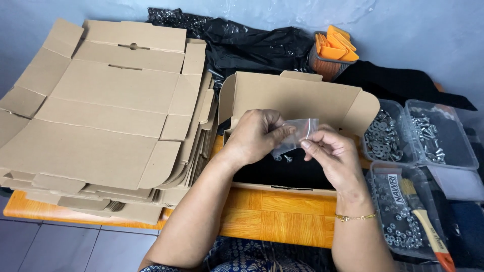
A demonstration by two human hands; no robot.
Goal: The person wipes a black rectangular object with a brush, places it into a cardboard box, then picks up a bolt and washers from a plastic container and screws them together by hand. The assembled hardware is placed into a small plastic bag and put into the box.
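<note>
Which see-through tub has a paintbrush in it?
The nearest clear tub, at the bottom right, full of small nuts. A wooden-handled brush lies across it; the other two hold only metal parts.

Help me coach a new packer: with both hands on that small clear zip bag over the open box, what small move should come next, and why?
Probably pinch the small clear zip bag shut along its top. The left hand and right hand hold it by its upper edge above the open cardboard box, and a few small screws already sit at its bottom.
</note>
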